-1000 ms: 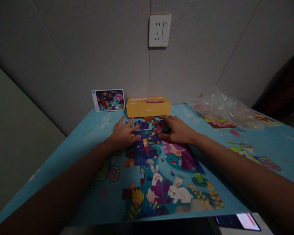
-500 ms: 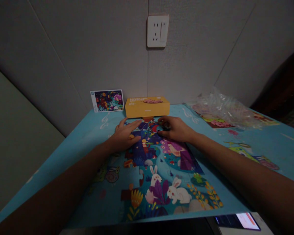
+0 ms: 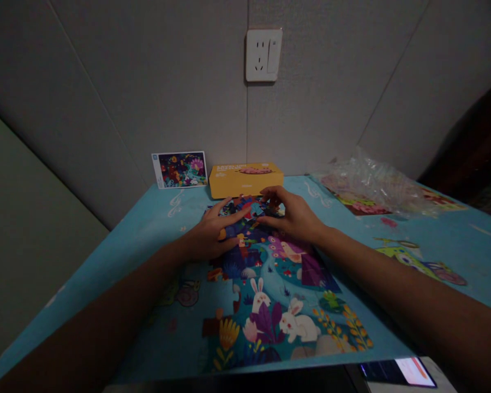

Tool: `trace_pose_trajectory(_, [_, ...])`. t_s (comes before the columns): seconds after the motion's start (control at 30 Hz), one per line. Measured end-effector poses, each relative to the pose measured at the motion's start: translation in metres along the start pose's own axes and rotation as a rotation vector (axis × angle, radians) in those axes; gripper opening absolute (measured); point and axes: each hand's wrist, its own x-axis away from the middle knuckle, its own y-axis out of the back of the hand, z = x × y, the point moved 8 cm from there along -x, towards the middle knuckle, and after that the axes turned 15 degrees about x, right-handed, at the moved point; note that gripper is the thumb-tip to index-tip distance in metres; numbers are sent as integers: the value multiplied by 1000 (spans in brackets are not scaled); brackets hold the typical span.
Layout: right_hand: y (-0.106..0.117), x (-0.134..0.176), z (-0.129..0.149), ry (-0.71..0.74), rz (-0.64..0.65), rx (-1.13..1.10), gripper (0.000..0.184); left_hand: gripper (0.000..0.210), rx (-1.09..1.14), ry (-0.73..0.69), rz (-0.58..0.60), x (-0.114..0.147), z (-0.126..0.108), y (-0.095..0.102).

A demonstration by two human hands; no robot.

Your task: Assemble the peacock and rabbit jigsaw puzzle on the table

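A colourful jigsaw puzzle (image 3: pixel 286 289), partly joined, lies on the blue table cover. It pictures white rabbits, a stream and a pink bird; its left side has a ragged gap. My left hand (image 3: pixel 213 232) rests palm down over the puzzle's upper left, fingers stretched out and apart. Across from it, my right hand (image 3: pixel 297 215) curves over the upper right, thumb and fingers apart. Between the two hands lie puzzle pieces (image 3: pixel 254 210) in red, blue and dark colours, partly covered by the fingers. Whether the right fingertips touch a piece, I cannot tell.
Behind the puzzle stands a yellow box (image 3: pixel 245 181), with a picture card (image 3: pixel 182 170) leaning beside it. Clear plastic wrapping (image 3: pixel 376 180) covers printed sheets at the right. A phone (image 3: pixel 396 372) sits below the front edge. A socket (image 3: pixel 264 54) is on the wall.
My left hand has slid slightly right, its fingers reaching farther over the upper pieces. My right hand has shifted a little left and up, its thumb and fingers wider apart.
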Motion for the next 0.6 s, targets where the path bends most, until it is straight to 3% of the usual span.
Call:
trace_pose_trajectory(0.23, [-1, -1, -11, -58, 7, 37, 53, 66, -59, 198, -12, -4, 20, 4])
trace_pose_trajectory(0.4, [8, -2, -13, -59, -69, 73, 46, 62, -135, 389, 23, -2, 42, 4])
trace_pose_trajectory(0.5, [13, -1, -7, -28, -115, 46, 45, 65, -165, 371, -29, -1, 40, 8])
trace_pose_trajectory(0.6, [15, 1, 2, 12, -146, 10, 43, 75, -78, 179, -28, -3, 19, 5])
